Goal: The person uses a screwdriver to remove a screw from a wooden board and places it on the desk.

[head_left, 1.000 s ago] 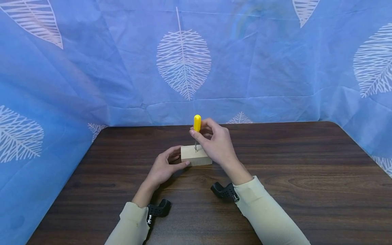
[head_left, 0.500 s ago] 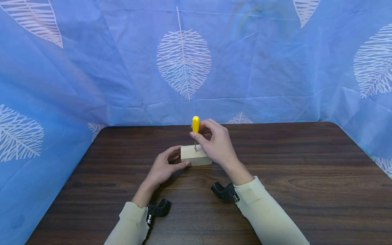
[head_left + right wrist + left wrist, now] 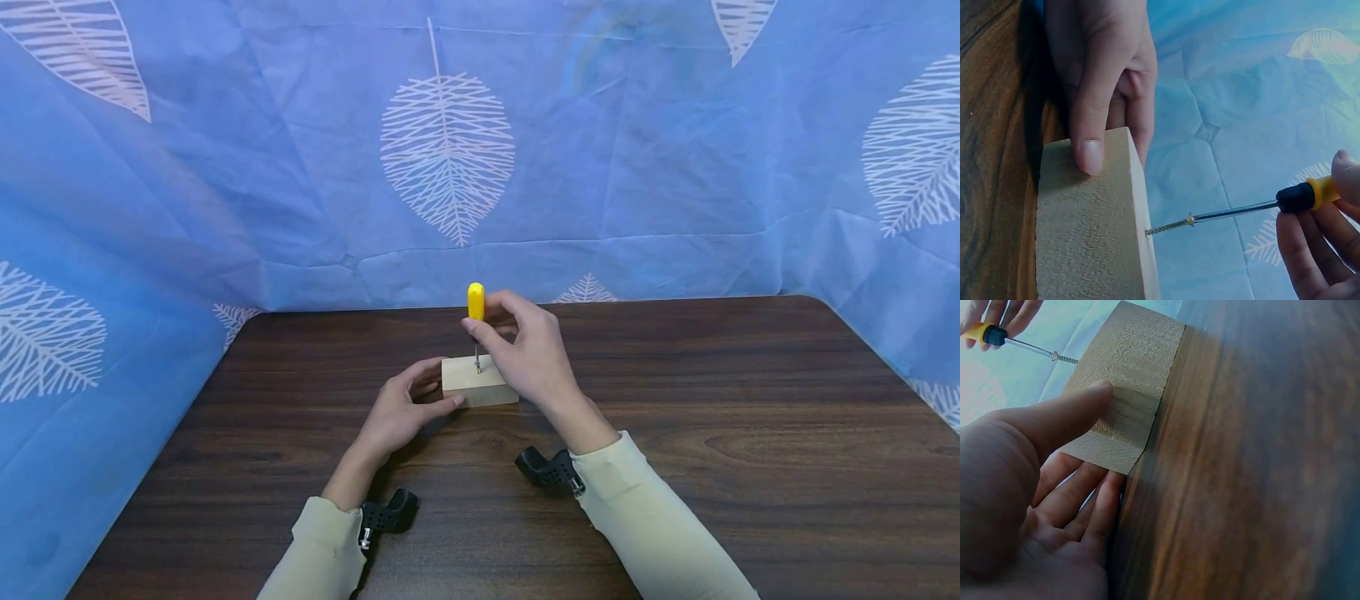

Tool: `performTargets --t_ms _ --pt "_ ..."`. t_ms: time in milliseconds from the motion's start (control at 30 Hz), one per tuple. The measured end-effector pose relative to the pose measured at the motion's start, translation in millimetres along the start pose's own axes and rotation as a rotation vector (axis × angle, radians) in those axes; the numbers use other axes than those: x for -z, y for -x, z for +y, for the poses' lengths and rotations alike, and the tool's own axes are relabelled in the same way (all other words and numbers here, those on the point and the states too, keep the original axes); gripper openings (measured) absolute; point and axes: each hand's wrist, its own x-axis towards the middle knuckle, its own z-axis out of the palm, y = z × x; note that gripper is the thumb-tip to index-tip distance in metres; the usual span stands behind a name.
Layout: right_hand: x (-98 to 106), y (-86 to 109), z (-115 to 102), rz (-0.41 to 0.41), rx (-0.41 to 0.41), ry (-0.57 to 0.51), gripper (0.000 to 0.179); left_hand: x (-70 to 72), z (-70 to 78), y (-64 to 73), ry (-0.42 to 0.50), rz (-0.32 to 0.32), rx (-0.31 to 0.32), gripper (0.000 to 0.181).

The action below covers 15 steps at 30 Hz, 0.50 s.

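Note:
A pale wooden block (image 3: 480, 393) lies on the table, and a brass-coloured screw (image 3: 1169, 227) stands partway in its top face. My left hand (image 3: 401, 408) grips the block's left end, thumb on the near side and fingers behind. In the left wrist view the thumb presses the block's rough side (image 3: 1138, 369). My right hand (image 3: 534, 350) pinches the yellow-and-black handle of a screwdriver (image 3: 476, 302) between thumb and fingers. Its shaft (image 3: 1235, 213) points down, with the tip at the screw head. Part of the block's right end is hidden behind the right hand in the head view.
The dark wood-grain table (image 3: 712, 433) spreads around the block. A blue cloth (image 3: 637, 150) with white leaf prints hangs behind it and at the sides. Black wrist mounts (image 3: 393, 510) sit at both sleeve cuffs.
The screwdriver's handle has leaned slightly to the left, and the right fingertips have shifted a little around it. Left hand and block stay in place.

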Motion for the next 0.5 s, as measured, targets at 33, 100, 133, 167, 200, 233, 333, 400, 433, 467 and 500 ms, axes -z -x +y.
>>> performTargets --t_ms 33,100,133,167,200,233,333,400,433,467,500 --pt "0.1 -0.1 -0.1 0.0 0.01 0.004 0.019 0.0 0.2 -0.1 0.001 0.001 0.001 0.068" --pt "0.2 0.2 -0.4 -0.005 0.014 0.012 0.019 0.2 0.3 -0.2 0.001 0.001 0.001 0.068" --pt "0.2 0.4 -0.6 -0.009 0.011 0.017 0.02 0.2 0.4 -0.3 0.002 0.001 0.004 0.068" --pt "0.1 0.6 -0.7 -0.015 0.004 0.017 0.021 0.4 0.4 -0.1 0.002 0.0 0.002 0.068" --pt "-0.1 0.7 -0.5 -0.019 -0.005 0.016 0.022 0.5 0.7 0.4 0.003 0.0 0.004 0.068" --pt "-0.3 1.0 -0.4 -0.023 -0.016 0.014 0.024 0.6 0.9 0.7 0.004 0.0 0.008 0.068" --pt "-0.9 1.7 0.3 -0.027 -0.045 -0.002 0.028 0.8 1.2 1.6 0.007 0.0 0.016 0.069" --pt "-1.0 1.8 0.9 -0.021 -0.049 -0.009 0.031 0.4 0.8 1.5 0.005 0.001 0.011 0.07" --pt "-0.8 1.8 1.0 -0.016 -0.044 -0.012 0.031 0.2 0.7 1.2 0.004 0.001 0.008 0.07" --pt "-0.7 1.9 1.1 -0.009 -0.04 -0.012 0.03 0.0 0.7 1.0 0.004 0.0 0.005 0.07" --pt "-0.5 1.9 1.2 -0.001 -0.033 -0.009 0.029 -0.1 0.9 1.2 0.003 -0.002 0.0 0.07"
